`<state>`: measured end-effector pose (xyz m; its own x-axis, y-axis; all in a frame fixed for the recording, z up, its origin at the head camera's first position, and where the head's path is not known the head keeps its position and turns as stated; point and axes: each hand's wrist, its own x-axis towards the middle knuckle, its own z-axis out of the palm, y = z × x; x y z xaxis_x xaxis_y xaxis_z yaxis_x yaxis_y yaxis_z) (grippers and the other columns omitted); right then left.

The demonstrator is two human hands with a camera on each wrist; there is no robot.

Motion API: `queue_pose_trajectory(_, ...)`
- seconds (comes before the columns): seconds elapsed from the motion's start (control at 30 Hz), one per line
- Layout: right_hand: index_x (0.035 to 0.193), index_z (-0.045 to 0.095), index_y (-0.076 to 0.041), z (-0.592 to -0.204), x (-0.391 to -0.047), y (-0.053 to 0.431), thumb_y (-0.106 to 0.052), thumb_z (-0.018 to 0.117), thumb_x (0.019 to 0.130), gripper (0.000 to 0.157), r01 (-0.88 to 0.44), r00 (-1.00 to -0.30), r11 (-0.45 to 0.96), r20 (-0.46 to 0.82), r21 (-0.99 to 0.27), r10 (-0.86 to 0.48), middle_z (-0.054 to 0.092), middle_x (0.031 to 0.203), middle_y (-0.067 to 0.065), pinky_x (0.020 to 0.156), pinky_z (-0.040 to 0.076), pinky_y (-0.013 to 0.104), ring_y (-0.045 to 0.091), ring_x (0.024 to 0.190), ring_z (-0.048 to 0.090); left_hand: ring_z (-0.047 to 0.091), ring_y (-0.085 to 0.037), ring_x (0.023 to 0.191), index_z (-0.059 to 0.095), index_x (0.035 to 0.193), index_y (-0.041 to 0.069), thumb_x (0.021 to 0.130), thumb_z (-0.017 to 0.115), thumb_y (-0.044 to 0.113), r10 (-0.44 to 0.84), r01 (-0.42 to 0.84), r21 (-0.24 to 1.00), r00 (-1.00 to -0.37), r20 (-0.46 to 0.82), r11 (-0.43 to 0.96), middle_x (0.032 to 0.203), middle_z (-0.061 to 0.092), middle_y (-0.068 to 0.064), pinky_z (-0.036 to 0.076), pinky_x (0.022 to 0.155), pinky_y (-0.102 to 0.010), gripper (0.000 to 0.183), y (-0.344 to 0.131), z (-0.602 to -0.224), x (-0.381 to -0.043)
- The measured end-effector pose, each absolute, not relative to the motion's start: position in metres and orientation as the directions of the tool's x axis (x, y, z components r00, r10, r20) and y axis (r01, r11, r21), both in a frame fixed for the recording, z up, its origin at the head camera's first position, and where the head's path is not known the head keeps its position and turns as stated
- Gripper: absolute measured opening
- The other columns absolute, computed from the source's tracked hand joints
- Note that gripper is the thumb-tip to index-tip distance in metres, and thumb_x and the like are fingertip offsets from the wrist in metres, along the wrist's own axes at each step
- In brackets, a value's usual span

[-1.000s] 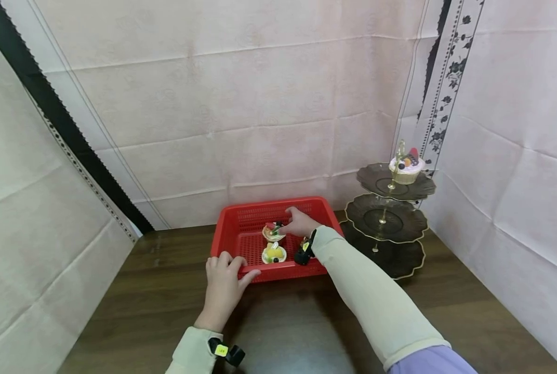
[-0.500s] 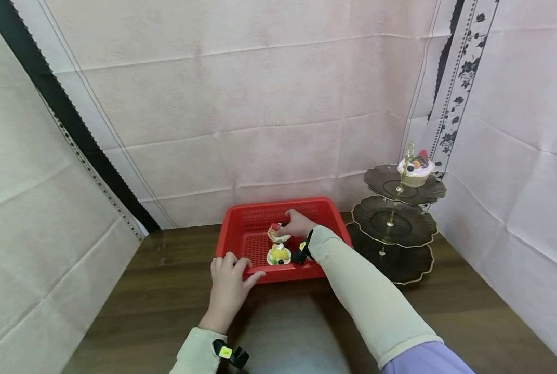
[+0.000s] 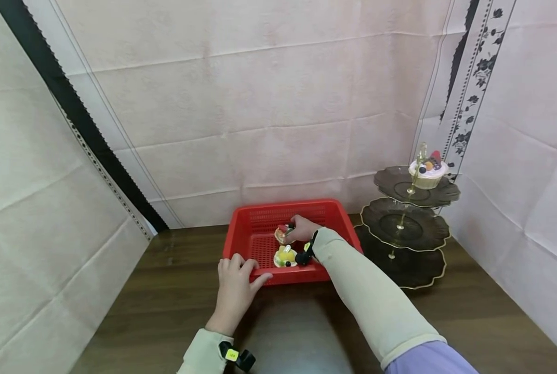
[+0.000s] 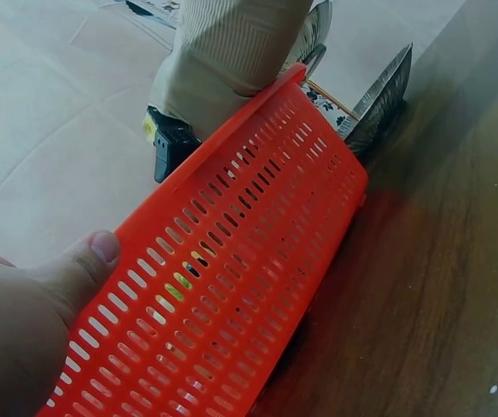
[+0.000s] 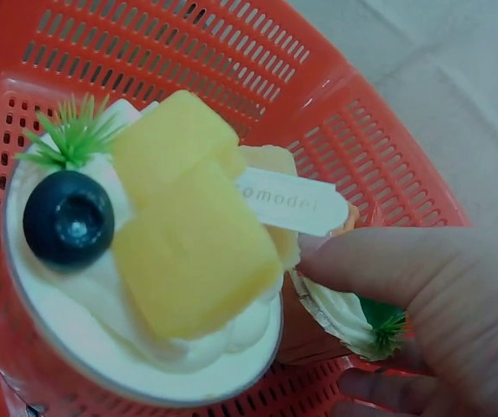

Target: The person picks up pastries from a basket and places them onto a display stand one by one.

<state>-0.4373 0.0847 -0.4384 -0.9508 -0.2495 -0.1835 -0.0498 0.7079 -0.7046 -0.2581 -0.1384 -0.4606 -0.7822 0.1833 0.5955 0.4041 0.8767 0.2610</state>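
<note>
A red plastic basket (image 3: 235, 234) stands on the table against the back cloth. My left hand (image 3: 234, 291) holds its near left rim, the thumb (image 4: 92, 261) lying on the outer wall. Inside the basket, my right hand (image 3: 303, 228) grips the rear cupcake (image 3: 280, 235), which has white cream and red fruit; the thumb is on its near side and the other fingers are partly hidden. Closer to the front wall sits a cream-topped cupcake (image 5: 196, 243) with yellow fruit cubes, a dark blueberry and a small white tag. It is beside my right wrist, untouched by the fingers.
To the basket's right stands a dark three-tier cake stand (image 3: 405, 223) with gold edges. Its top tier bears a cupcake (image 3: 428, 170) with berries. Pale cloth (image 3: 260, 104) hangs behind and at both sides of the wooden table (image 3: 175, 301).
My right hand's fingers have drawn in around the rear cupcake. The left hand stays on the basket rim. The whole head view has shifted, so the scene sits further right.
</note>
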Motion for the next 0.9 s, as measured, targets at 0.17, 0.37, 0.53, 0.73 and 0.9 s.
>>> queue_pose_trajectory(0.17, 0.144, 0.043, -0.004, -0.4418, -0.4387, 0.0871, -0.026, 0.084, 0.083, 0.077, -0.098, -0.944, 0.745, -0.176, -0.66, -0.28, 0.057, 0.13, 0.013, 0.099, 0.046, 0.041, 0.023, 0.11, 0.057, 0.042, -0.022, 0.085, 0.071, 0.091, 0.014, 0.076, 0.088, 0.046, 0.178, 0.398, 0.264, -0.785, 0.594, 0.879, 0.089, 0.048, -0.002, 0.035, 0.089, -0.047, 0.038, -0.1365, -0.4611, -0.2572)
queue_pose_trajectory(0.37, 0.143, 0.047, -0.006, -0.442, -0.4419, 0.0867, -0.027, 0.082, 0.084, 0.071, -0.136, -0.94, 0.789, -0.174, -0.599, -0.294, 0.06, 0.126, 0.011, 0.096, 0.047, 0.038, 0.022, 0.105, 0.057, 0.042, -0.022, 0.086, 0.071, 0.092, 0.014, 0.077, 0.087, 0.046, 0.177, 0.408, 0.274, -0.78, 0.6, 0.871, 0.09, 0.049, -0.002, 0.036, 0.091, -0.048, 0.039, -0.1372, -0.4598, -0.2575)
queue_pose_trajectory(0.53, 0.133, 0.053, -0.006, -0.4417, -0.4415, 0.0871, -0.027, 0.083, 0.083, 0.062, -0.142, -0.943, 0.813, -0.172, -0.565, -0.284, 0.063, 0.114, 0.009, 0.088, 0.049, 0.036, 0.022, 0.096, 0.059, 0.042, -0.021, 0.087, 0.071, 0.093, 0.014, 0.077, 0.087, 0.045, 0.175, 0.408, 0.28, -0.782, 0.599, 0.869, 0.091, 0.05, -0.002, 0.035, 0.091, -0.047, 0.039, -0.137, -0.4591, -0.2571)
queue_pose_trajectory(0.73, 0.121, 0.057, -0.006, -0.4416, -0.4392, 0.0879, -0.028, 0.083, 0.083, 0.051, -0.143, -0.95, 0.829, -0.159, -0.541, -0.267, 0.063, 0.103, 0.007, 0.084, 0.05, 0.034, 0.021, 0.09, 0.059, 0.042, -0.022, 0.087, 0.072, 0.093, 0.014, 0.077, 0.086, 0.047, 0.178, 0.407, 0.276, -0.784, 0.595, 0.871, 0.091, 0.05, -0.002, 0.035, 0.091, -0.047, 0.039, -0.1363, -0.4593, -0.2566)
queue_pose_trajectory(0.9, 0.106, 0.058, -0.006, -0.4415, -0.4385, 0.0872, -0.03, 0.081, 0.083, 0.041, -0.136, -0.954, 0.842, -0.161, -0.522, -0.253, 0.063, 0.094, 0.006, 0.076, 0.049, 0.032, 0.02, 0.082, 0.059, 0.042, -0.021, 0.087, 0.072, 0.093, 0.014, 0.077, 0.086, 0.047, 0.177, 0.404, 0.269, -0.781, 0.6, 0.874, 0.091, 0.05, -0.002, 0.035, 0.091, -0.047, 0.039, -0.1373, -0.4611, -0.2578)
